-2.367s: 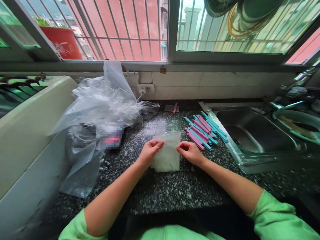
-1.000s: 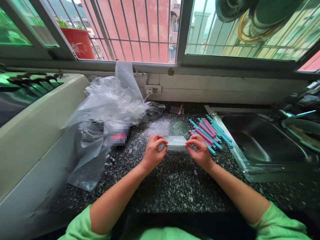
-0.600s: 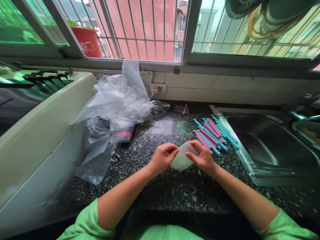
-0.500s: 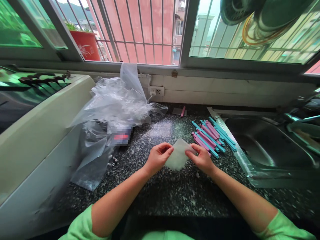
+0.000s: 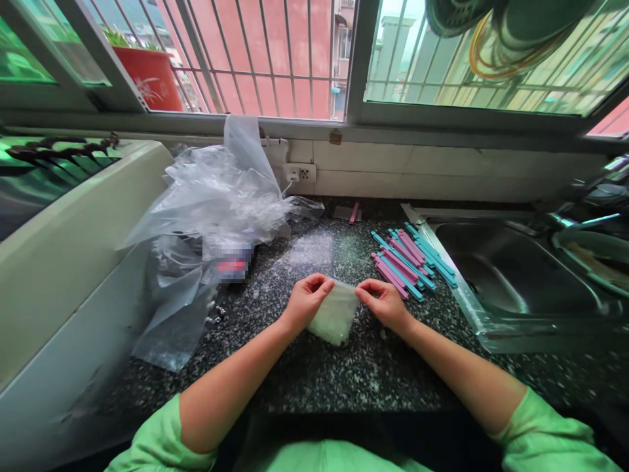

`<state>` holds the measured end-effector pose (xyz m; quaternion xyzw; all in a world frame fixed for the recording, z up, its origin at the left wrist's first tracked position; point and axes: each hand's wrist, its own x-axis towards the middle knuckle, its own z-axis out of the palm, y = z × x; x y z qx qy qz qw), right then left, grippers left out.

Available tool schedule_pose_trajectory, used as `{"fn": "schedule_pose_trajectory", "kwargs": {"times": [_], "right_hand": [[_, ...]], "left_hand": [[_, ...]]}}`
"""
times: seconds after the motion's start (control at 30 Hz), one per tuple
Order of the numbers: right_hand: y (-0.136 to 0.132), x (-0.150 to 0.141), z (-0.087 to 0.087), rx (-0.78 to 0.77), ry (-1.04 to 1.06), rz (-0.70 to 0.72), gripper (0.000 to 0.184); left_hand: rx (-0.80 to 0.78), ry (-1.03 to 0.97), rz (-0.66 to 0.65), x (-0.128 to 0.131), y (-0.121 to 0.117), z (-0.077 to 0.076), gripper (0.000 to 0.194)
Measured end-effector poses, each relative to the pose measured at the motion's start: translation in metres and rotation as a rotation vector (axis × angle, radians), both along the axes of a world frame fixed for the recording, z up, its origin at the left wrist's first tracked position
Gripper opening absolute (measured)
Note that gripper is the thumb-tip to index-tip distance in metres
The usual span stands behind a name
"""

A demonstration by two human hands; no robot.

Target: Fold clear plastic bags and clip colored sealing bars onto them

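A small translucent plastic bag (image 5: 335,316) hangs between my two hands over the speckled dark counter. My left hand (image 5: 305,303) pinches its upper left corner between thumb and fingers. At the upper right corner, my right hand (image 5: 386,305) has thumb and forefinger closed on the bag's edge. Just beyond my right hand lies a pile of pink and blue flat sticks (image 5: 405,262). Whether the bag has anything inside cannot be made out.
Crumpled clear plastic bags (image 5: 221,196) heap up on the left, beside a blurred-out packet (image 5: 234,263). A steel sink (image 5: 515,269) lies to the right. At the back, one pink stick (image 5: 354,213) rests on a small clear bag. A wall socket (image 5: 301,173) holds a plug.
The bag has turned from a diamond pose to hang with its top edge stretched between both hands. My right hand has shifted its grip to the corner. The view has moved slightly.
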<state>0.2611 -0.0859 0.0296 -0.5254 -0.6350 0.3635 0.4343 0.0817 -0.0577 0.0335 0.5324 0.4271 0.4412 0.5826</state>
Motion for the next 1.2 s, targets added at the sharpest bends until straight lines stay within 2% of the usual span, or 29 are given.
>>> {"fn": "schedule_pose_trajectory", "kwargs": {"times": [0.13, 0.2, 0.3, 0.37, 0.43, 0.5, 0.63, 0.8, 0.9, 1.0, 1.13, 1.2], "right_hand": [[0.000, 0.000, -0.003, 0.034, -0.018, -0.004, 0.024], [0.001, 0.002, -0.002, 0.076, -0.111, 0.020, 0.023], [0.007, 0.014, 0.006, 0.175, -0.405, 0.016, 0.018], [0.012, 0.029, 0.014, 0.230, -0.652, -0.100, 0.015], [0.017, 0.045, 0.021, 0.176, -0.871, -0.231, 0.011], [0.021, 0.056, 0.026, 0.055, -1.043, -0.296, 0.013], [0.020, 0.054, 0.026, -0.055, -1.287, -0.217, 0.015], [0.017, 0.041, 0.022, -0.078, -1.312, -0.091, 0.014], [0.016, 0.043, 0.027, -0.089, -1.292, -0.140, 0.019], [0.015, 0.046, 0.035, -0.164, -1.350, -0.208, 0.028], [0.013, 0.044, 0.037, -0.294, -1.399, -0.152, 0.031], [0.013, 0.041, 0.033, -0.267, -1.386, -0.153, 0.028]], "left_hand": [[-0.138, -0.011, -0.184, 0.000, 0.000, -0.002, 0.040], [-0.203, 0.014, -0.245, -0.001, 0.000, -0.003, 0.042], [-0.246, -0.005, -0.213, -0.001, 0.001, -0.004, 0.043], [-0.261, -0.041, -0.175, -0.001, 0.001, -0.004, 0.042], [-0.281, -0.065, -0.154, -0.001, 0.002, -0.004, 0.043], [-0.303, -0.079, -0.150, -0.001, 0.003, -0.005, 0.045], [-0.329, -0.085, -0.153, -0.002, 0.005, -0.006, 0.049], [-0.323, -0.102, -0.136, -0.005, 0.007, -0.003, 0.045], [-0.335, -0.101, -0.125, -0.005, 0.008, -0.002, 0.043], [-0.360, -0.114, -0.136, -0.006, 0.008, -0.001, 0.041], [-0.391, -0.153, -0.161, -0.008, 0.009, -0.001, 0.041], [-0.409, -0.174, -0.169, -0.009, 0.010, -0.001, 0.042]]}}
